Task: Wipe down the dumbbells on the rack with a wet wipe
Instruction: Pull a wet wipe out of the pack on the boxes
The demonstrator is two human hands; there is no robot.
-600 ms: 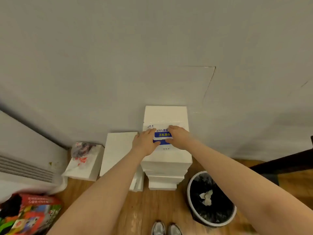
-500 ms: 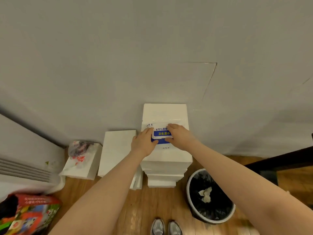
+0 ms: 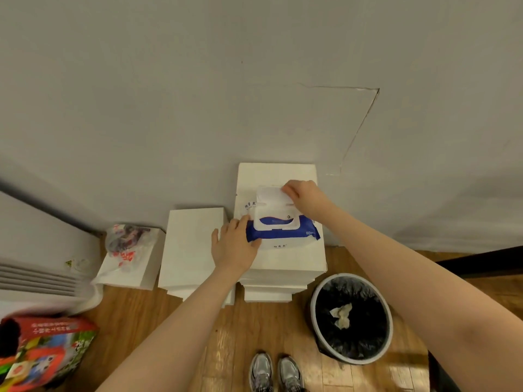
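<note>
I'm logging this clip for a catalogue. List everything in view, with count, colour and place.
wet wipe pack: one, blue and white, atop the tall box stack, lid flipped open
box stacks: several, white, against the wall
plastic bag: one, clear with red print, on the left box
bin: one, black liner, floor right, crumpled wipe inside
printed bag: one, red and green, bottom left
shoes: two, grey, bottom centre
left hand: rests on the pack's left end
right hand: pinches the lid
</note>
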